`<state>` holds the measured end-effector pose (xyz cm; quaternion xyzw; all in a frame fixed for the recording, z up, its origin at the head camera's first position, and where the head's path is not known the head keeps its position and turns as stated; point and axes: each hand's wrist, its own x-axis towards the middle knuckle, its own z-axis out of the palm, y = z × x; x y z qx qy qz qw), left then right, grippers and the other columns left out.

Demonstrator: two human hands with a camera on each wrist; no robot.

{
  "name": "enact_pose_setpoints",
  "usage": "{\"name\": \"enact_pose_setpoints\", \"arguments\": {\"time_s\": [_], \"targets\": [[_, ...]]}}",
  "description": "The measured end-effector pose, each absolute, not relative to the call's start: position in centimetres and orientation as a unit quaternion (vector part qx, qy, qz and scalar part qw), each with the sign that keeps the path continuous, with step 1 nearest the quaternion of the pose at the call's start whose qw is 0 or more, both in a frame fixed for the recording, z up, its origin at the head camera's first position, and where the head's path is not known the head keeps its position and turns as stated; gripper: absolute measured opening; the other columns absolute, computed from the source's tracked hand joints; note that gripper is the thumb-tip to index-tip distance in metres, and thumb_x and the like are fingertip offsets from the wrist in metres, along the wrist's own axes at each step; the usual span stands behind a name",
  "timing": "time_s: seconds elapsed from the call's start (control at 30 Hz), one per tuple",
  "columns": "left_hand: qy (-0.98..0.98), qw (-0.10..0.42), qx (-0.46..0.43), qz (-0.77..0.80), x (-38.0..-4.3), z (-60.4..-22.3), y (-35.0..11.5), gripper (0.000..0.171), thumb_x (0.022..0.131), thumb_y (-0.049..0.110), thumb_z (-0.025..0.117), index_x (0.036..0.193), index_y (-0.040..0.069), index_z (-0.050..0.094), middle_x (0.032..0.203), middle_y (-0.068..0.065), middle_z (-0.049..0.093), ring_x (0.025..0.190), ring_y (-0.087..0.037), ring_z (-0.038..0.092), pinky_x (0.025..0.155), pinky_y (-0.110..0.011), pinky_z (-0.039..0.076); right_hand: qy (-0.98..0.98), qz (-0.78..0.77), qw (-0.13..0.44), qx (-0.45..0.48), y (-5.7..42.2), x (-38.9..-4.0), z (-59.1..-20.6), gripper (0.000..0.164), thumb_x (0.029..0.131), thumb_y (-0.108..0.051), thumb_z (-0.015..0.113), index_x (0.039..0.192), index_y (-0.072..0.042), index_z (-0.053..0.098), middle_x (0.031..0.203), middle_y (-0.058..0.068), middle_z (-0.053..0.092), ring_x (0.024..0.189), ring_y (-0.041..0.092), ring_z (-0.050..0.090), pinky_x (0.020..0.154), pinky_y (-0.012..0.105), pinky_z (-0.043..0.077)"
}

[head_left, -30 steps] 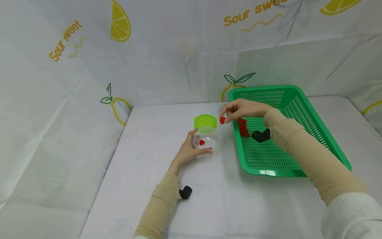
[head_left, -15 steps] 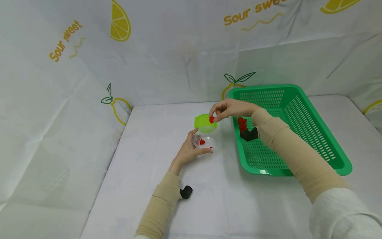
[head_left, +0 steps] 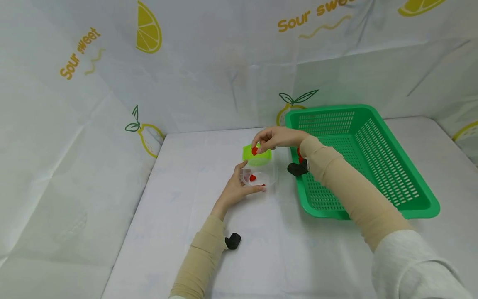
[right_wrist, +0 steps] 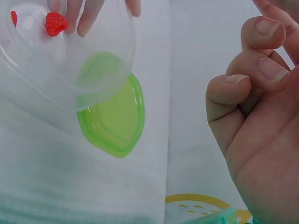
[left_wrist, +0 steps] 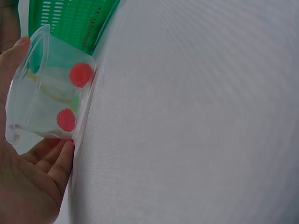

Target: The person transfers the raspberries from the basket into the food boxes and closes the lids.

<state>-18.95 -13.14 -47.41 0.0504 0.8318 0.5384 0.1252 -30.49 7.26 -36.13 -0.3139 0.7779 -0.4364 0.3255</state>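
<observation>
My left hand holds a clear plastic tub on the table, its thumb and fingers around the side. Two raspberries lie inside it, one upper and one lower in the left wrist view. Above a light green lid, just beyond the tub, my right hand pinches another raspberry between thumb and fingertips. The right wrist view shows this hand's curled fingers, but its raspberry is out of sight there.
A green plastic basket stands to the right, under my right forearm. More red pieces sit at its left side, partly covered by the wrist camera. A white cloth with lemon prints hangs behind and at the left.
My right hand has carried its raspberry leftward from the basket's left edge to over the green lid. The left hand and tub have stayed in place.
</observation>
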Motion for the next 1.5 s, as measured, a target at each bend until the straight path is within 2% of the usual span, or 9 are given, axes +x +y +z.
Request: {"name": "enact_pose_setpoints", "arguments": {"time_s": [0.5, 0.67, 0.93, 1.2, 1.5], "targets": [[0.835, 0.122, 0.051, 0.534, -18.9, -47.6, -13.3, 0.101, 0.063, 0.056, 0.079, 0.142, 0.042, 0.018, 0.140, 0.006, 0.041, 0.119, -0.018, 0.047, 0.097, -0.040, 0.043, 0.793, -0.392, 0.353, -0.306, 5.5, -31.0, -38.2, 0.026, 0.085, -0.021, 0.068, 0.109, -0.012, 0.065, 0.069, 0.005, 0.047, 0.061, 0.014, 0.039, 0.061, 0.025, 0.035], [0.834, 0.125, 0.046, 0.535, -18.6, -47.9, -13.4, 0.102, 0.062, 0.056, 0.079, 0.142, 0.040, 0.018, 0.138, 0.007, 0.043, 0.121, -0.018, 0.047, 0.098, -0.042, 0.042, 0.791, -0.385, 0.368, -0.303, 4.9, -30.8, -39.1, 0.028, 0.084, -0.018, 0.068, 0.110, -0.010, 0.064, 0.066, 0.004, 0.046, 0.060, 0.013, 0.037, 0.060, 0.026, 0.033], [0.830, 0.124, 0.049, 0.542, -18.8, -47.9, -13.4, 0.097, 0.064, 0.053, 0.080, 0.140, 0.045, 0.020, 0.141, 0.004, 0.039, 0.122, -0.018, 0.044, 0.098, -0.043, 0.041, 0.780, -0.392, 0.378, -0.310, 4.6, -30.8, -39.7, 0.024, 0.085, -0.015, 0.067, 0.108, -0.009, 0.065, 0.063, 0.000, 0.046, 0.057, 0.010, 0.036, 0.058, 0.025, 0.033], [0.831, 0.123, 0.054, 0.540, -18.9, -47.5, -13.5, 0.097, 0.063, 0.052, 0.080, 0.139, 0.043, 0.021, 0.132, 0.006, 0.046, 0.115, -0.019, 0.046, 0.092, -0.039, 0.041, 0.785, -0.369, 0.384, -0.316, 4.5, -30.7, -39.9, 0.026, 0.083, -0.016, 0.069, 0.108, -0.009, 0.066, 0.063, 0.001, 0.047, 0.056, 0.009, 0.034, 0.057, 0.026, 0.030], [0.825, 0.129, 0.067, 0.546, -18.9, -47.4, -13.6, 0.095, 0.066, 0.050, 0.080, 0.140, 0.043, 0.021, 0.140, 0.004, 0.040, 0.124, -0.019, 0.041, 0.100, -0.044, 0.038, 0.790, -0.356, 0.391, -0.311, 4.4, -30.6, -40.1, 0.027, 0.084, -0.013, 0.067, 0.110, -0.007, 0.065, 0.062, -0.004, 0.045, 0.058, 0.009, 0.034, 0.060, 0.023, 0.031]]}}
